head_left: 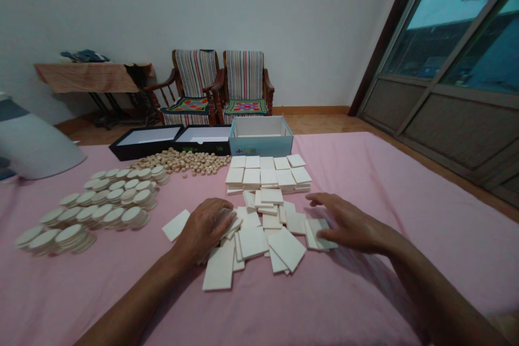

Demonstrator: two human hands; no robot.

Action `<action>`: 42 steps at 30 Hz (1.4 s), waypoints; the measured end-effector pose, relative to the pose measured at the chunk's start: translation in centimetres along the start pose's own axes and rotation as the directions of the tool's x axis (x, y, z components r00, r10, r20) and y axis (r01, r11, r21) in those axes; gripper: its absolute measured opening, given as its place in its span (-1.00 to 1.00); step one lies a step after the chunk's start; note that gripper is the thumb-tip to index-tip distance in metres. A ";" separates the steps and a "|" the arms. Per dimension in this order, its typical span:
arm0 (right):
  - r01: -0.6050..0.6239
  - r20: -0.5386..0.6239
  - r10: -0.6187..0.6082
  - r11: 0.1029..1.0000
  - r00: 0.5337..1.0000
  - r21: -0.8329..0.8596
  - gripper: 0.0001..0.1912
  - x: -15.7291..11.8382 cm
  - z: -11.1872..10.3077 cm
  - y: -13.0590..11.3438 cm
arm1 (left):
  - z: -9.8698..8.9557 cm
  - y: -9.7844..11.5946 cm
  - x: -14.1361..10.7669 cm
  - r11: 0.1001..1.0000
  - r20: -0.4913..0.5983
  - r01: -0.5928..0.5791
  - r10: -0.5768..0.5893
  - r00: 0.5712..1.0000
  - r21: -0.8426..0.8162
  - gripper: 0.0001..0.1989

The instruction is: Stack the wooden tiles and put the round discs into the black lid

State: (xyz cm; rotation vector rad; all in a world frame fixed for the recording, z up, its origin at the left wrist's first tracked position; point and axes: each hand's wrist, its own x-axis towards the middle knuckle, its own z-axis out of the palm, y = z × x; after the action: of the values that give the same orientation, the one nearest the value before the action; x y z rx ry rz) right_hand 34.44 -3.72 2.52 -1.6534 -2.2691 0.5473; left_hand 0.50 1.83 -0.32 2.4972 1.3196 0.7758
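Note:
A loose pile of thin, pale square tiles [253, 240], wooden by their look, lies on the pink cloth in front of me. At the pile's left side is my left hand [206, 227], its thumb stretched over some tiles and apart from the forefinger; its other fingers are partly hidden. My right hand [344, 221] is spread at the right side, its thumb touching or just above a few leaning tiles [316, 235]. Neither hand visibly grips a tile. Just beyond the pile, neat stacks of square tiles [267, 175] stand in rows.
To the left, round pale discs [117, 194] stand in slanting stacks. Behind them lie many small wooden beads [182, 162]. Two black box trays [146, 138] and a light blue box [261, 143] line the far edge of the pink cloth [365, 173]. Two striped chairs [243, 75] stand beyond.

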 end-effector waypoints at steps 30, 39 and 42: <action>-0.259 -0.257 0.194 0.933 0.947 -0.251 -0.44 7.1 -1.5 6.7 | 0.3 -0.4 0.0 1.000 0.051 -0.002 0.002 0.999 0.001 -0.75; -0.222 -0.285 0.176 0.965 0.942 -0.141 -0.43 5.3 -1.7 4.6 | 0.2 -0.3 -0.2 1.000 -0.004 -0.013 0.013 1.000 0.017 -0.78; -0.106 -0.181 0.096 0.993 0.979 -0.043 -0.49 3.9 -1.6 3.0 | 0.0 0.5 0.0 0.996 -0.031 -0.086 0.086 0.996 0.007 -0.78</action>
State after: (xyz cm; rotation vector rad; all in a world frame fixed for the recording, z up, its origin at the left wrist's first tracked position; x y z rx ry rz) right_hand 36.45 1.00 2.59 -1.7743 -2.0977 0.3486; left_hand 0.90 1.57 -0.11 2.5716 1.2331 0.8340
